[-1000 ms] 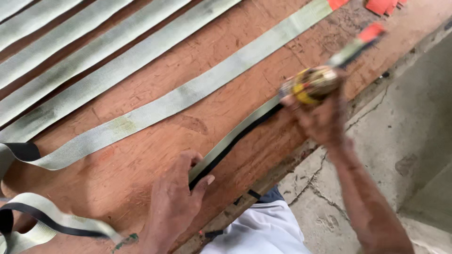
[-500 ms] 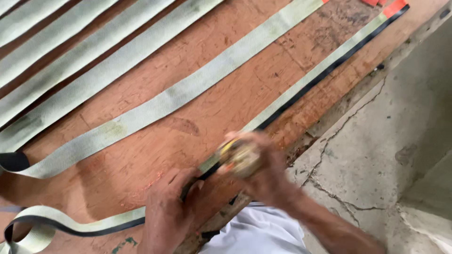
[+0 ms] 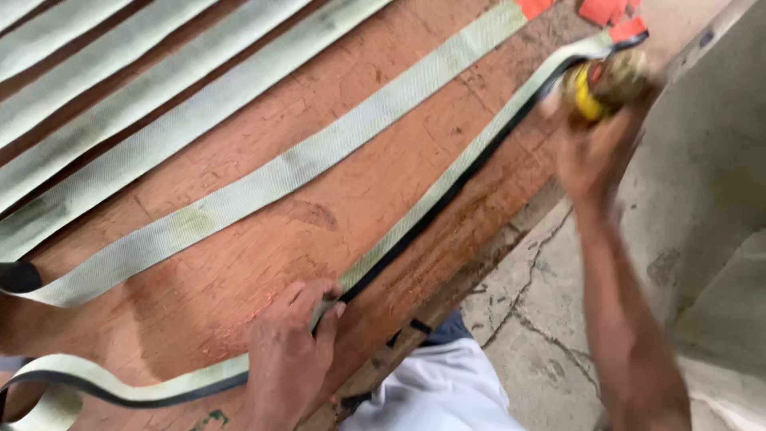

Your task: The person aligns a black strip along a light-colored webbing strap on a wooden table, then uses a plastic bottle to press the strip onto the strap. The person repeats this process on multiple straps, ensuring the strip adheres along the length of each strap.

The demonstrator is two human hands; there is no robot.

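Head view: hands on a pale strap [image 3: 447,179] along the bench [image 3: 335,223].
Left hand [image 3: 287,335] presses the strap flat, fingers spread; right hand [image 3: 594,128] grips a yellow tape roll [image 3: 602,84].

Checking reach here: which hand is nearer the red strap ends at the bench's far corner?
Right. The right hand with its tape roll is just below the red strap ends; the left hand presses the nearest strap far away.

Matt woven cloth strap [image 3: 415,203] with black edging lies on rough, scuffed reddish wood board [image 3: 319,231]; beside the board, cracked grey concrete floor [image 3: 550,335]; yellow-and-dull roll [image 3: 606,84], blurred.
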